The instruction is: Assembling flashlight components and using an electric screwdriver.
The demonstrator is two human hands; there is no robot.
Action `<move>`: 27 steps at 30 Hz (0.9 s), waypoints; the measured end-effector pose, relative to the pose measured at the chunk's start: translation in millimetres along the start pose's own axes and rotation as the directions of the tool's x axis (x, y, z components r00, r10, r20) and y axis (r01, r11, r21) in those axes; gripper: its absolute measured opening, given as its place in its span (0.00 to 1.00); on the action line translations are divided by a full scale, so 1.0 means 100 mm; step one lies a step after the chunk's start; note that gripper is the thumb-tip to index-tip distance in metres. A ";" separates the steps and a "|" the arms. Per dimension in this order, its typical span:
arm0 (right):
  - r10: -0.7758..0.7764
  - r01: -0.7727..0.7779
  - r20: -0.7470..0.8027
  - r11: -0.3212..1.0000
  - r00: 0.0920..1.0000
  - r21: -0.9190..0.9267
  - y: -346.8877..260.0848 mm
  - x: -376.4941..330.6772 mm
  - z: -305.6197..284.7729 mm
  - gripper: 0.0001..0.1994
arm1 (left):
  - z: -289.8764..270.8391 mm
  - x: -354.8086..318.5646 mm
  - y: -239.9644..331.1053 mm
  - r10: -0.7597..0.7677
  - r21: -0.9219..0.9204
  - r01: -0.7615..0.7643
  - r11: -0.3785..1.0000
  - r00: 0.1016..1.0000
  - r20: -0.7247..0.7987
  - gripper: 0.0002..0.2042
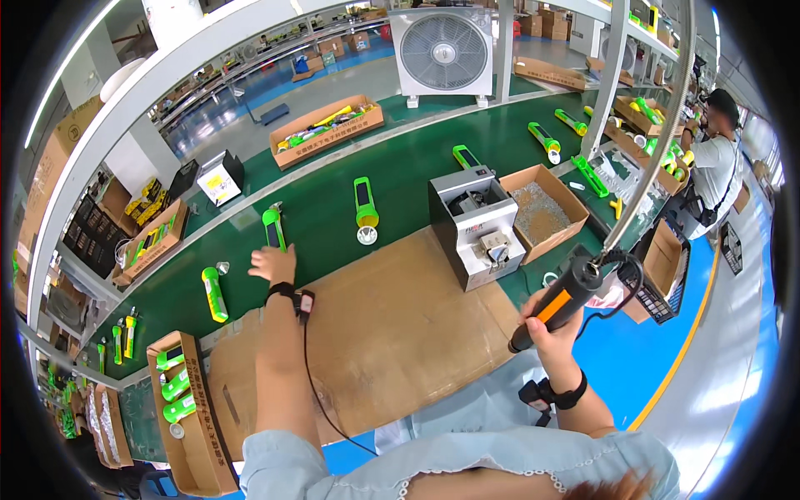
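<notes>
Your left hand is stretched out, fingers loose and grasping nothing, with its fingertips just beside the near end of the green plastic flashlight with a dark panel lying on the green conveyor belt. The flashlight lies straight ahead of that hand, its long axis running away from you across the belt. Your right hand is well apart from it, clenched around the black-and-orange powered screwdriver that hangs on a cable above the cardboard-covered tabletop.
</notes>
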State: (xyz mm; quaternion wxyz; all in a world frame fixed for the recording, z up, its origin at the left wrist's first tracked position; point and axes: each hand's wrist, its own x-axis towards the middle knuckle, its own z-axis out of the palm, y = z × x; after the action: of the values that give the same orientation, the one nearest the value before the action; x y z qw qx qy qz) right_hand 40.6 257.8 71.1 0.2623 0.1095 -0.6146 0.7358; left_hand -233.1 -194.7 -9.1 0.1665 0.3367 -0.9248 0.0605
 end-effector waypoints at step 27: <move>-0.267 0.252 -0.272 0.963 0.924 -0.090 0.07 0.97 -0.03 0.25 | -0.76 -1.62 -1.47 0.185 -0.175 -0.168 0.970 0.979 0.086 0.30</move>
State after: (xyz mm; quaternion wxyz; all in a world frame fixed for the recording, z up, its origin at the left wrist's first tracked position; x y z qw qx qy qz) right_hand -43.4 284.3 111.2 0.4450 0.0771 -0.5707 0.6858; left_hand -1.6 -192.9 5.9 0.1410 0.2407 -0.9601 -0.0198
